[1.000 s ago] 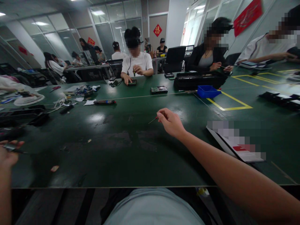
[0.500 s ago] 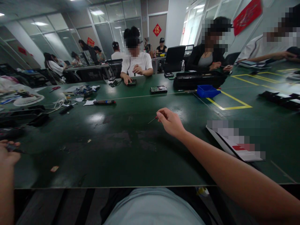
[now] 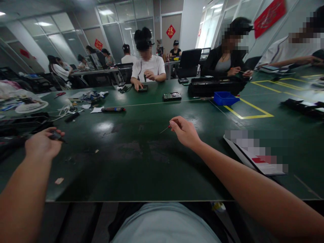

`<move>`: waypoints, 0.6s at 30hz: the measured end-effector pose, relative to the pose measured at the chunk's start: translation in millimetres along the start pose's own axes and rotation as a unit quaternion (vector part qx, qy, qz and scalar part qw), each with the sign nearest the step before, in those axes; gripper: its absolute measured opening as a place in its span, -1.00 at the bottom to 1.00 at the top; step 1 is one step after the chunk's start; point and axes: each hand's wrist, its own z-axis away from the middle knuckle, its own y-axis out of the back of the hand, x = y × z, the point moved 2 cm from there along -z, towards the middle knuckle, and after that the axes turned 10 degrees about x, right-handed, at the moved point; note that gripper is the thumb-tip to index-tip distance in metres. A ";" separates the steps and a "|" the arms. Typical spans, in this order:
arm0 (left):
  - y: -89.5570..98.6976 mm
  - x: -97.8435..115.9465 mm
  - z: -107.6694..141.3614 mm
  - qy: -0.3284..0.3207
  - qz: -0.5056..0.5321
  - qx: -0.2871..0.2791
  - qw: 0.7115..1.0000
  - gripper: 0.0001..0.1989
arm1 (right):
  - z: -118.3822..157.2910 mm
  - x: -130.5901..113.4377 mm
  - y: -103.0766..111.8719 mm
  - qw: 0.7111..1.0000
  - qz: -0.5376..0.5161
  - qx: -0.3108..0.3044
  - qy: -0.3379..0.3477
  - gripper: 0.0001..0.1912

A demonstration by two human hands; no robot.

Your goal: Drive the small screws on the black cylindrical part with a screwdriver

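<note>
My right hand is closed on a thin screwdriver with a red part at its handle; its shaft points down and left over the green table. At the left, my left hand holds a small dark tool, slightly blurred, with a thin tip pointing right. Beyond my right hand lies a hard drive with its circuit board up. A dark cylindrical tool with a reddish end rests on the table between the hands, further back.
A blue tray stands before a long black part. White papers lie at the right. Cables and scraps are at the back left. Across the table a person works on a device; more people sit at the right.
My left hand has come in from the left edge, moving right and away from me with the dark tool. My right hand has hardly moved.
</note>
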 end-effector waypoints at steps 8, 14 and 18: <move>-93.6 6.5 94.8 0.089 0.111 -0.177 0.974 -0.80 | -1.1 1.0 2.6 1.000 -0.012 0.015 0.006 -0.78; -140.3 5.2 201.9 0.092 0.085 -0.361 0.924 -0.83 | -5.0 1.5 9.4 0.998 -0.016 0.067 0.001 -0.77; -153.6 -2.7 259.0 0.063 0.050 -0.484 0.871 -0.81 | -7.5 2.3 14.0 0.995 -0.022 0.102 -0.002 -0.77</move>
